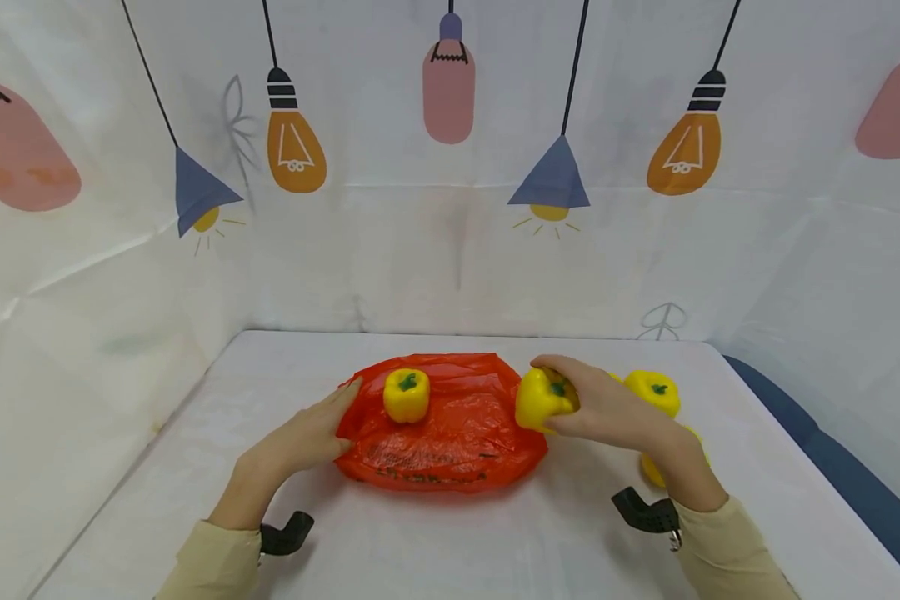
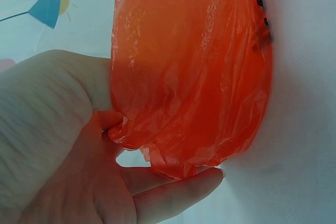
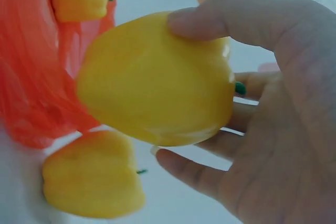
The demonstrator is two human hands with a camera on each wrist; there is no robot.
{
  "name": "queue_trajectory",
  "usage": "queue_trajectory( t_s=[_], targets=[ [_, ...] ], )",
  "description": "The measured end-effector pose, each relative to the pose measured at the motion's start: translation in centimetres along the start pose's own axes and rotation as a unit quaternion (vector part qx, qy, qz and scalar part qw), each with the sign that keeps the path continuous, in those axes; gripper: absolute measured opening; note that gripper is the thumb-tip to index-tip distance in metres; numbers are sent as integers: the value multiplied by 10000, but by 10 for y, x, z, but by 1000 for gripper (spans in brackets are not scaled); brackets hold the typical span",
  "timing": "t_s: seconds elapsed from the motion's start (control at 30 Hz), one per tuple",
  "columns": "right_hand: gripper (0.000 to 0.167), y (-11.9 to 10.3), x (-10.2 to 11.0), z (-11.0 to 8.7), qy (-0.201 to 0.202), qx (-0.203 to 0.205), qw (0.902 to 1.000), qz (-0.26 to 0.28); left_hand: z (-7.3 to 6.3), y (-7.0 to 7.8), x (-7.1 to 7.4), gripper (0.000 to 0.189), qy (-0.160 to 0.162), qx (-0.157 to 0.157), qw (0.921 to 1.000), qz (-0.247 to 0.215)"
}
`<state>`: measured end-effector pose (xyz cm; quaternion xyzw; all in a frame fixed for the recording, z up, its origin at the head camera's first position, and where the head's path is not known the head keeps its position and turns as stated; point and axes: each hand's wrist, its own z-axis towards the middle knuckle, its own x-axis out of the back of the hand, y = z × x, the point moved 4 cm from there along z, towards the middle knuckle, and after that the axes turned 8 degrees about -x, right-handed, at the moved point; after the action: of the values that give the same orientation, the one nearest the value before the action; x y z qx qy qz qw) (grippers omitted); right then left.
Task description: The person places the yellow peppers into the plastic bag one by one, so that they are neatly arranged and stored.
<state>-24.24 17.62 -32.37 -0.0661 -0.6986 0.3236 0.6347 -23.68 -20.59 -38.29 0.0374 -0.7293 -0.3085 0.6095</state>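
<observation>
A: Where's the pepper in hand?

B: The held pepper (image 1: 538,404) is at the red plastic bag's right end, in the grip of the right hand (image 1: 611,408). Thumb and fingers curl about its sides, and its green stem points toward the palm.

A: Is it touching the red plastic bag (image 1: 450,442)?

B: I can't tell. From the head view it overlaps the edge; whether they meet is hidden.

A: And the left hand (image 1: 307,433)?

B: At the bag's other end. That grip is closed on the plastic — thumb on one side, fingers on the other, with crumpled film around them in the left wrist view.

A: Anything on the bag?

B: A small-looking yellow pepper (image 1: 407,396), left of its middle, green stem uppermost. Dark printing runs along the near side of the bag.

A: What lies off to the right?

B: Two on the white surface (image 1: 457,542): a far pepper (image 1: 654,393) beyond the right wrist, and a near pepper (image 1: 651,472) partly covered by that forearm. A sliver of yellow peeps out above the right hand, too.

A: And in the right wrist view?

B: A lower pepper (image 3: 94,177) shows just beside the red plastic — stem toward the hand.
</observation>
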Motion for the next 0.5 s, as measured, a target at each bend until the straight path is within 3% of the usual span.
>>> queue_trajectory(
  t_s=[0.23, 0.5],
  targets=[
    [71, -9, -9, 10, -73, -12, 9999, 106, -1, 2, 1, 85, -10, 62, 10000, -52],
    [70, -10, -38, 23, -369, 64, 9992, 128, -1, 3, 2, 85, -21, 54, 10000, 18]
  ],
)
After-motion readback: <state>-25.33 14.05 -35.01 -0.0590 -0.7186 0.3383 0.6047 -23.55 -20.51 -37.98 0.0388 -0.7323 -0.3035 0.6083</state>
